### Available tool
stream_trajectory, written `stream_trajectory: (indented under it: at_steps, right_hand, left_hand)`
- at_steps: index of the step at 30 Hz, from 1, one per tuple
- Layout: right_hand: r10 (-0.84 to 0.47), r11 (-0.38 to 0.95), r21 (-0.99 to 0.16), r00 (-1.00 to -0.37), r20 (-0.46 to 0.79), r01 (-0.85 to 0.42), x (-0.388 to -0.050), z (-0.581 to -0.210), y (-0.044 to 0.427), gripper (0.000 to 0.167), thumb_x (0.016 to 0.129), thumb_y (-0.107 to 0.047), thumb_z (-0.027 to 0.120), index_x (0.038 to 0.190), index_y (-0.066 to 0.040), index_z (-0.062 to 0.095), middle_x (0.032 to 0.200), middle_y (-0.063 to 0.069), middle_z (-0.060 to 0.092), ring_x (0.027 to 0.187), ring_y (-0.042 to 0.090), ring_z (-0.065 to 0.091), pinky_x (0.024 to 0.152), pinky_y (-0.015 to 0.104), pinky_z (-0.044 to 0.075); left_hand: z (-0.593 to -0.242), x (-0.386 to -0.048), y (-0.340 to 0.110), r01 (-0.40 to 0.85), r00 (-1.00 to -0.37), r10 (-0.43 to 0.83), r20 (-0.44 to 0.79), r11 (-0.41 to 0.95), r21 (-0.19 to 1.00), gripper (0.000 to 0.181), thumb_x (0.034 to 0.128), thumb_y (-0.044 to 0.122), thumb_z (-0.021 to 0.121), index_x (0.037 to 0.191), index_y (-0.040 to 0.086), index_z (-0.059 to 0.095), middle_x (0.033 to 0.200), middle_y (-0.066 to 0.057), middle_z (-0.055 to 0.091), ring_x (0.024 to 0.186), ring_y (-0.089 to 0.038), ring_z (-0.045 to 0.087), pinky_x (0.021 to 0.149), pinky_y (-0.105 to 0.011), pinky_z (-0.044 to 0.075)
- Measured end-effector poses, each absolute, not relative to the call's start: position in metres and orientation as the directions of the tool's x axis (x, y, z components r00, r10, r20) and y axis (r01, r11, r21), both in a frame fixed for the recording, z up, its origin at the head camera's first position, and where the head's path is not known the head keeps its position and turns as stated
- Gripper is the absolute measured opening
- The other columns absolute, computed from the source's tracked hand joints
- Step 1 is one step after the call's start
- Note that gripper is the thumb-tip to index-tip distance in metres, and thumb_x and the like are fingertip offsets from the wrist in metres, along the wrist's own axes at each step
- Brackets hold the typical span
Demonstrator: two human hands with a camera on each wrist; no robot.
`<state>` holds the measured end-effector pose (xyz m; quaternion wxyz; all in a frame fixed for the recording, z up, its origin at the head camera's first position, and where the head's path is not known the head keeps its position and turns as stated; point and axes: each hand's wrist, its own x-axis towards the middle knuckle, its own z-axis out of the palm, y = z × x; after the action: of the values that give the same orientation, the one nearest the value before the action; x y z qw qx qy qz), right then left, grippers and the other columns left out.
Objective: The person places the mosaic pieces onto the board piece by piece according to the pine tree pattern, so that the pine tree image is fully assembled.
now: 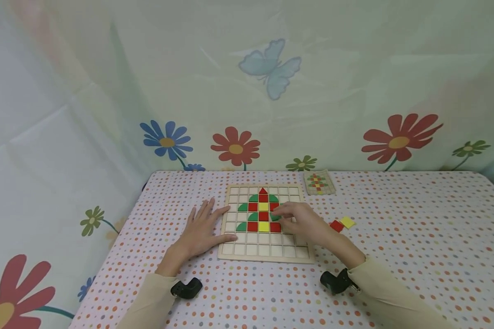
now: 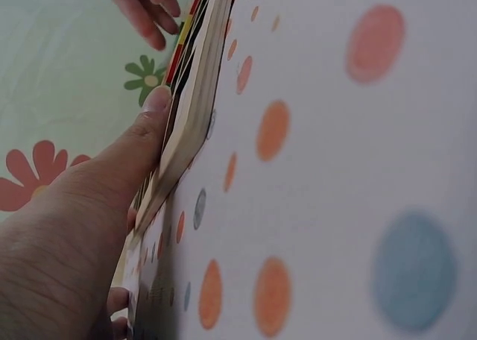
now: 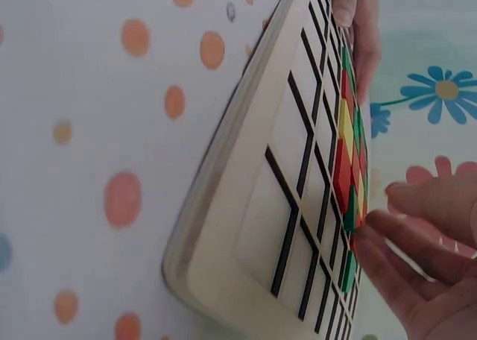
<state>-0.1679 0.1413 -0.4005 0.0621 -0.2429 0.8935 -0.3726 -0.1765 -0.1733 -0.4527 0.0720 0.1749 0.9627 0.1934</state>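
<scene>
A square wooden grid board (image 1: pixel 244 256) lies on the table, carrying red, yellow and green tiles arranged like a tree. At its left edge, my left hand (image 1: pixel 199 233) rests with fingers spread, and the left wrist view shows its thumb (image 2: pixel 153 109) on the board's rim. My right hand (image 1: pixel 302 221) reaches over the board's right side. Its fingertips hold a slightly turned green quarter-circle tile (image 1: pixel 275 217) beside the red centre tile (image 1: pixel 263 216). In the right wrist view, the fingers (image 3: pixel 380 273) are bent close to the tiles. The right hand hides some squares.
A loose red tile (image 1: pixel 336 226) and a yellow tile (image 1: pixel 347 222) lie right of the board. Behind it sits a small pattern card (image 1: pixel 319 183) with a similar tree. The dotted tablecloth (image 1: pixel 416 219) reaches a flowered backdrop (image 1: pixel 333 114).
</scene>
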Motion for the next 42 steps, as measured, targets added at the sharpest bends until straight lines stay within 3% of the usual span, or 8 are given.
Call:
stream_trajectory:
  at_steps: [5, 13, 28, 35, 42]
  right_hand:
    - [-0.457, 0.636, -0.692, -0.889, 0.019, -0.341, -0.167, -0.402, 0.138, 0.021, 0.097, 0.006, 0.065, 0.115, 0.004, 0.077, 0.120, 0.016, 0.074, 0.101, 0.026, 0.071, 0.086, 0.039, 0.061]
    - [-0.460, 0.624, -0.686, -0.885, 0.063, -0.373, -0.163, -0.405, 0.143, 0.022, 0.097, 0.006, 0.067, 0.116, 0.004, 0.077, 0.117, 0.015, 0.075, 0.103, 0.027, 0.072, 0.088, 0.041, 0.062]
    - [-0.386, 0.675, -0.656, -0.919, 0.077, -0.338, -0.153, -0.390, 0.219, 0.028, 0.099, -0.005, 0.071, 0.127, 0.001, 0.072, 0.134, 0.025, 0.066, 0.114, 0.041, 0.068, 0.092, 0.054, 0.059]
    - [-0.353, 0.718, -0.618, -0.933, 0.073, -0.320, -0.149, -0.387, 0.243, 0.028, 0.095, -0.003, 0.075, 0.122, 0.001, 0.074, 0.126, 0.022, 0.069, 0.114, 0.044, 0.067, 0.094, 0.060, 0.057]
    - [-0.354, 0.725, -0.601, -0.930, 0.094, -0.337, -0.145, -0.394, 0.243, 0.027, 0.090, -0.004, 0.081, 0.117, 0.000, 0.076, 0.118, 0.017, 0.073, 0.108, 0.037, 0.069, 0.090, 0.055, 0.058]
  left_hand:
    - [-0.451, -0.177, -0.171, 0.315, -0.927, 0.368, -0.066, 0.865, 0.391, 0.091, 0.0884, 0.073, 0.067, 0.163, 0.028, 0.040, 0.174, -0.017, 0.011, 0.161, -0.038, 0.004, 0.127, -0.062, 0.000]
    - [-0.451, -0.176, -0.172, 0.307, -0.929, 0.363, -0.076, 0.868, 0.390, 0.091, 0.0889, 0.072, 0.067, 0.163, 0.027, 0.039, 0.174, -0.018, 0.010, 0.161, -0.039, 0.003, 0.127, -0.063, 0.000]
    - [-0.448, -0.175, -0.171, 0.321, -0.924, 0.375, -0.073, 0.866, 0.383, 0.091, 0.0893, 0.070, 0.068, 0.163, 0.025, 0.039, 0.174, -0.019, 0.013, 0.161, -0.040, 0.005, 0.126, -0.065, 0.003]
    - [-0.447, -0.175, -0.171, 0.324, -0.924, 0.377, -0.068, 0.863, 0.388, 0.091, 0.0891, 0.070, 0.068, 0.163, 0.025, 0.039, 0.174, -0.019, 0.013, 0.161, -0.040, 0.005, 0.126, -0.066, 0.003]
    - [-0.449, -0.175, -0.171, 0.322, -0.925, 0.375, -0.068, 0.864, 0.387, 0.091, 0.0889, 0.070, 0.068, 0.163, 0.025, 0.039, 0.174, -0.019, 0.013, 0.161, -0.040, 0.005, 0.126, -0.065, 0.003]
